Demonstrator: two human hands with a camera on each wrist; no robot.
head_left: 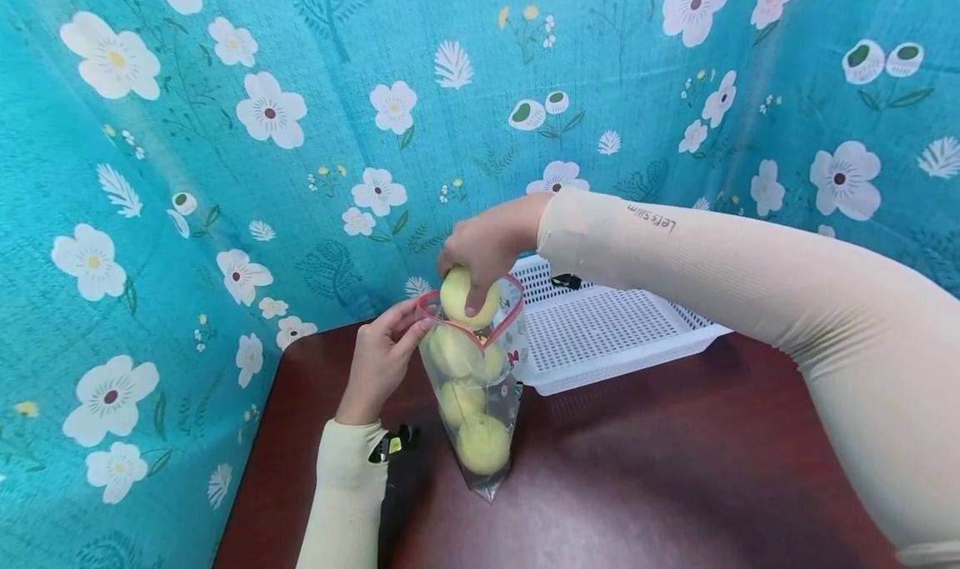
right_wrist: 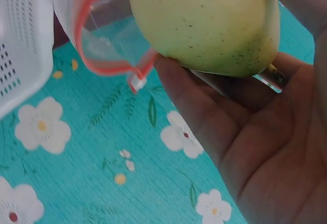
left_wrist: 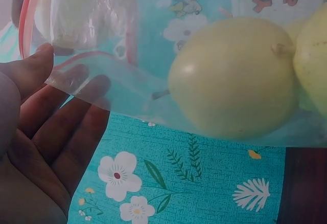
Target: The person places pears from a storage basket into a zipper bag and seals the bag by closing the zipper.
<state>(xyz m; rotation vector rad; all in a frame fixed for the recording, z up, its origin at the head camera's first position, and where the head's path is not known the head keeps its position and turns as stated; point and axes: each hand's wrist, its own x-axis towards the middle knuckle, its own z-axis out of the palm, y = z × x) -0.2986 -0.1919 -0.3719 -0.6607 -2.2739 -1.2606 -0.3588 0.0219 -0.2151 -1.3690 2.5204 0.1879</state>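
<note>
A clear zip bag [head_left: 480, 402] with a red seal rim stands upright on the dark brown table [head_left: 645, 477], with several yellow-green apples [head_left: 483, 444] stacked inside. My left hand [head_left: 378, 361] pinches the bag's rim on its left side; in the left wrist view the bag film [left_wrist: 102, 75] lies over my fingers [left_wrist: 76, 127]. My right hand [head_left: 487, 244] grips one more yellow-green apple [head_left: 461, 298] right at the bag's mouth. The right wrist view shows that apple [right_wrist: 204, 24] against my fingers [right_wrist: 199, 111], beside the red seal [right_wrist: 102, 65].
A white perforated plastic basket [head_left: 600, 327] lies on the table just behind and right of the bag. A teal floral curtain [head_left: 225, 136] closes in the back and left sides. A small black clip [head_left: 393, 444] sits at my left cuff.
</note>
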